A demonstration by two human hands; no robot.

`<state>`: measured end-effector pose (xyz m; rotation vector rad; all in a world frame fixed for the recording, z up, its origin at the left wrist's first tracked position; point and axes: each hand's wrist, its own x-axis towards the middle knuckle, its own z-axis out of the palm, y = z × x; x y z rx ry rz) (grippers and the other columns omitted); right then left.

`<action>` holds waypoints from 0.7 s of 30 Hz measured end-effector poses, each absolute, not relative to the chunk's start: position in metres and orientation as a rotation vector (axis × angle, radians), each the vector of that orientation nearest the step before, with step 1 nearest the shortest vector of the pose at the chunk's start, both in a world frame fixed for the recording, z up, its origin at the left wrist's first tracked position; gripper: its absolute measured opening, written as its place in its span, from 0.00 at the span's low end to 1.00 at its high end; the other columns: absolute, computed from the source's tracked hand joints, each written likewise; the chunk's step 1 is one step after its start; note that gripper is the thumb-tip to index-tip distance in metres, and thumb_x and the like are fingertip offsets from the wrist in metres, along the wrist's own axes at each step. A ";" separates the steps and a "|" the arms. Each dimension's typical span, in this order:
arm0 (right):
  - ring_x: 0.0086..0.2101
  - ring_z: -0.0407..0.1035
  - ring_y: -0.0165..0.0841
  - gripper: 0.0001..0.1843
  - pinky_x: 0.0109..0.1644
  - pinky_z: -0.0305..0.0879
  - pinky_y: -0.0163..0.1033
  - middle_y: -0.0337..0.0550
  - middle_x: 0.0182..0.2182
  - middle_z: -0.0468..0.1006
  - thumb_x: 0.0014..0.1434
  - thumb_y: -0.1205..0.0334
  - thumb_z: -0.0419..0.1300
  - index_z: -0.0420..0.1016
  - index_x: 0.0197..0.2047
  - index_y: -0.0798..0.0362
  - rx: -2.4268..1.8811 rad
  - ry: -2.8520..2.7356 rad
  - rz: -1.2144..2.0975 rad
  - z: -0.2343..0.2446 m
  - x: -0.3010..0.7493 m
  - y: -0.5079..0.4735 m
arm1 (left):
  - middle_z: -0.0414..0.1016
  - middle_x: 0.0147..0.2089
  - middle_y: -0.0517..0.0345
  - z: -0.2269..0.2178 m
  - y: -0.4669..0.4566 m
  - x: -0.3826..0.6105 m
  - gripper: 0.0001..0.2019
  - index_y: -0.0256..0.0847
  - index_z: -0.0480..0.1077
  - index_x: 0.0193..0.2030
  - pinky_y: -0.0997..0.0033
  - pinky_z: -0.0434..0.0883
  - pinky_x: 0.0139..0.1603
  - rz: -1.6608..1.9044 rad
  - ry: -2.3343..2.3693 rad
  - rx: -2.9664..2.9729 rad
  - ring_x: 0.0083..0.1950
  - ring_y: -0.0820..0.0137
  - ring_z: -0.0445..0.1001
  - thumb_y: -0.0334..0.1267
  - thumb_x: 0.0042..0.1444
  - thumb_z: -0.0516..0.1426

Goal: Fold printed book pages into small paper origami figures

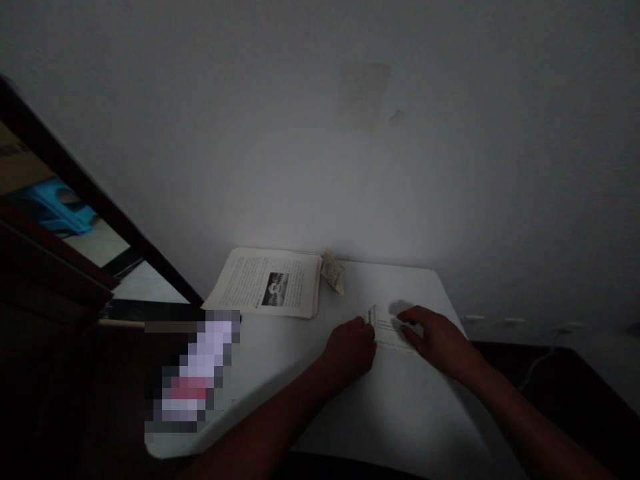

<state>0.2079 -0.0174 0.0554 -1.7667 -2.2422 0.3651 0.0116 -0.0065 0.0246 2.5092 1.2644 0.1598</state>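
Dim, underexposed, soft shadows, dark vignetted corners

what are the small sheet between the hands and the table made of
The small sheet looks like thin matte paper: printed lines, raised folded edge. The table looks smooth and white, perhaps laminate or painted board; dim light leaves it open.

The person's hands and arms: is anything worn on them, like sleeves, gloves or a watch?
Nothing visible. The left hand and right hand are bare: no gloves, watch or sleeves in view. Dim light could hide small rings.
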 end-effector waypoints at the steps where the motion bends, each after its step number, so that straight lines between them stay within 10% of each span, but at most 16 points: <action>1: 0.45 0.68 0.40 0.14 0.50 0.62 0.42 0.50 0.43 0.76 0.58 0.62 0.51 0.73 0.45 0.54 -1.718 -2.298 0.255 0.051 0.198 -0.025 | 0.70 0.40 0.49 0.023 -0.013 0.011 0.09 0.36 0.68 0.39 0.67 0.68 0.45 0.187 1.258 2.538 0.43 0.64 0.70 0.34 0.59 0.48; 21: 0.54 0.57 0.48 0.23 0.55 0.57 0.52 0.58 0.55 0.61 0.60 0.52 0.51 0.64 0.58 0.48 -1.805 -2.263 -0.291 -0.002 0.156 -0.083 | 0.55 0.63 0.39 -0.020 -0.052 0.000 0.24 0.35 0.53 0.62 0.51 0.57 0.59 0.508 1.337 2.807 0.65 0.52 0.51 0.37 0.59 0.47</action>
